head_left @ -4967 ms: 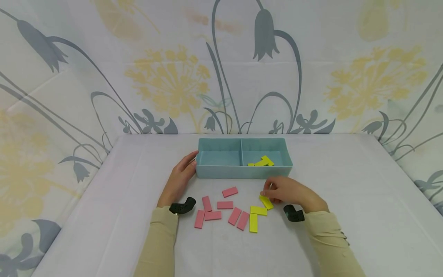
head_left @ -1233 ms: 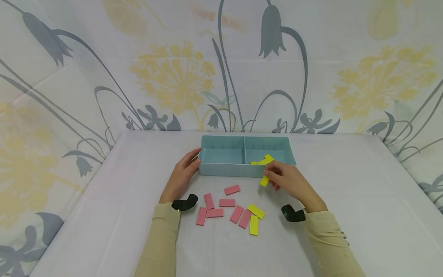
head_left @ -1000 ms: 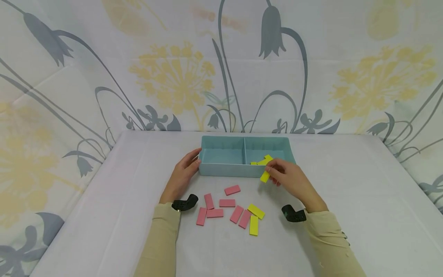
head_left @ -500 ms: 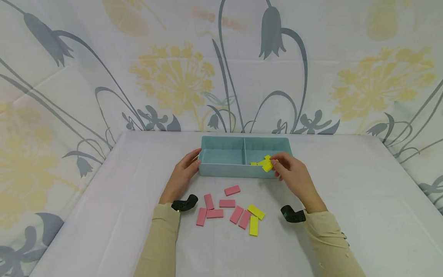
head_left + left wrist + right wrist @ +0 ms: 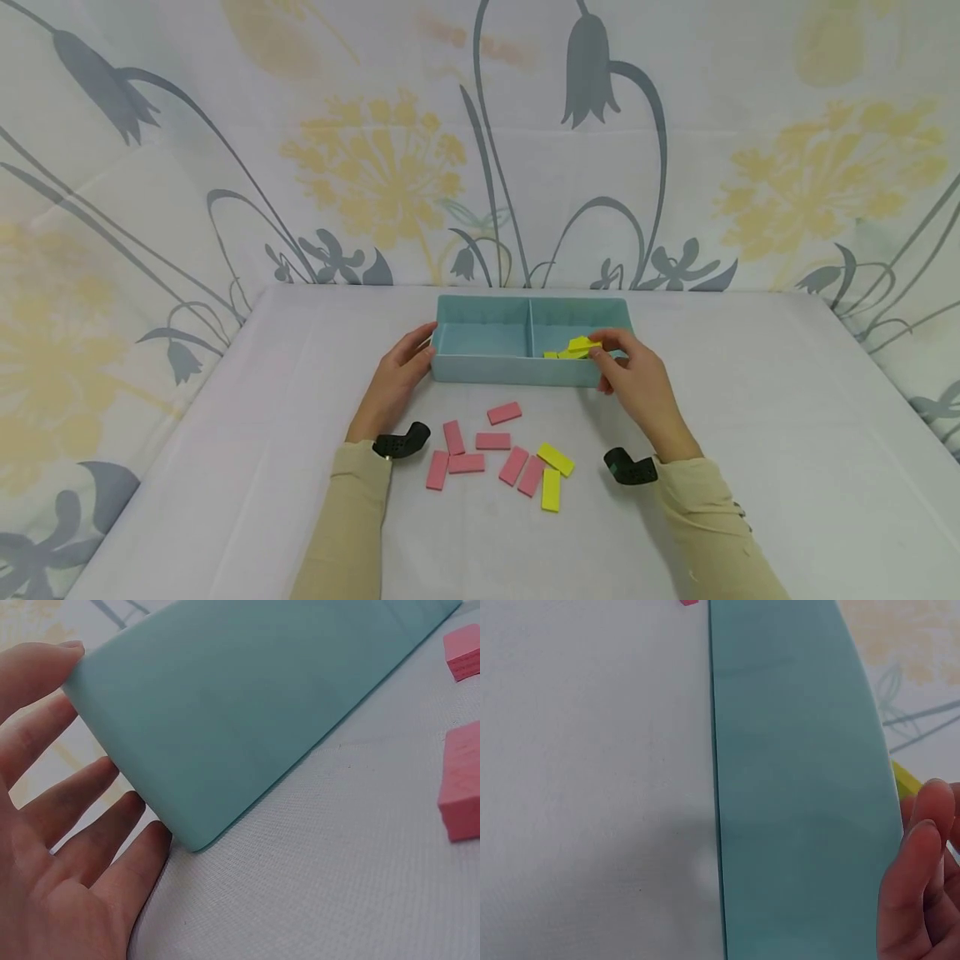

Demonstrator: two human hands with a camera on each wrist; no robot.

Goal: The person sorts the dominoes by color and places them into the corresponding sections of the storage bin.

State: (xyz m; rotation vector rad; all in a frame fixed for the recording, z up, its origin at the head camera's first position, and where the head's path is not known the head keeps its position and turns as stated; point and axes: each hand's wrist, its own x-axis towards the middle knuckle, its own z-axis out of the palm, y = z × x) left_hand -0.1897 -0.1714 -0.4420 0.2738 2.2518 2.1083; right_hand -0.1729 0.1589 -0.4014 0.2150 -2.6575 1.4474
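Note:
A blue-green box with two compartments stands at the back of the table. My left hand touches its left end, fingers nearly straight; in the left wrist view the fingertips lie along the box's end edge. Above the right compartment, my right hand pinches a yellow block at the front rim. Other yellow blocks lie under it inside that compartment, partly hidden by the front wall. In the right wrist view only a sliver of yellow block shows beyond the rim.
Several pink blocks are scattered on the white cloth in front of the box. Two yellow blocks lie to their right, close to a pink one. Flower-patterned fabric rises behind the table.
My right hand has lifted a yellow block from the table over the front rim to the right compartment. An earlier yellow block nearby was turned slightly. My left hand stays at the box.

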